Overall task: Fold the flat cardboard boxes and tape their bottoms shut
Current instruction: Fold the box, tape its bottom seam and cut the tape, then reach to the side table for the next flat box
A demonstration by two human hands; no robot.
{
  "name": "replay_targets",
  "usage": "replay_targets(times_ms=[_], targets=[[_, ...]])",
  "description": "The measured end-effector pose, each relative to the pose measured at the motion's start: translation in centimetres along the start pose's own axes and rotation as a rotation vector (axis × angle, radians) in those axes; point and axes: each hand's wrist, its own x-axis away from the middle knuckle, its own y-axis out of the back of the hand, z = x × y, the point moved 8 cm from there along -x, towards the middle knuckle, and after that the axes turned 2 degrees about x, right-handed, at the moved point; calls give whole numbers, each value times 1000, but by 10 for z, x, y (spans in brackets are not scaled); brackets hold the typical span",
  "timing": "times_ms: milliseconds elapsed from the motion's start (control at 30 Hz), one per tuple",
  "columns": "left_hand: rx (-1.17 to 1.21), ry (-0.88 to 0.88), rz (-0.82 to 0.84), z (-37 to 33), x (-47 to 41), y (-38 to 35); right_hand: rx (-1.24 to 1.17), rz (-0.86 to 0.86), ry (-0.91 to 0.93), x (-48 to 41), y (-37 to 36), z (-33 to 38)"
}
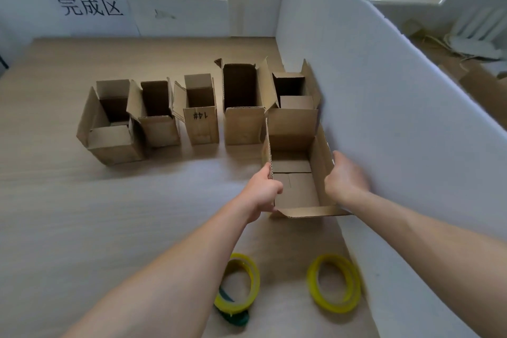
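You have six cardboard boxes on the table (82, 214). Five stand open-topped in a row (242, 126) toward the far edge. The sixth box (295, 189) sits nearer you at the right edge, against the white partition (384, 104). Your left hand (263, 189) grips its left wall and your right hand (345, 178) grips its right wall. The middle box of the row (201, 129) reads "#14", upside down to you. Two yellow tape rolls lie near the near edge, the left roll (254, 274) and the right roll (312, 280). A wall sign (90, 5) reads "完成区".
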Motion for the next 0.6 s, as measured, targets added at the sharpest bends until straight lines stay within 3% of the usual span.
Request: replay_targets(times_ms=[233,600], targets=[[-248,-102,-12,-22,10,-1,1,-7,48,-5,12,11],[-902,-487,-372,-83,90,94,252,-197,732,76,54,150]])
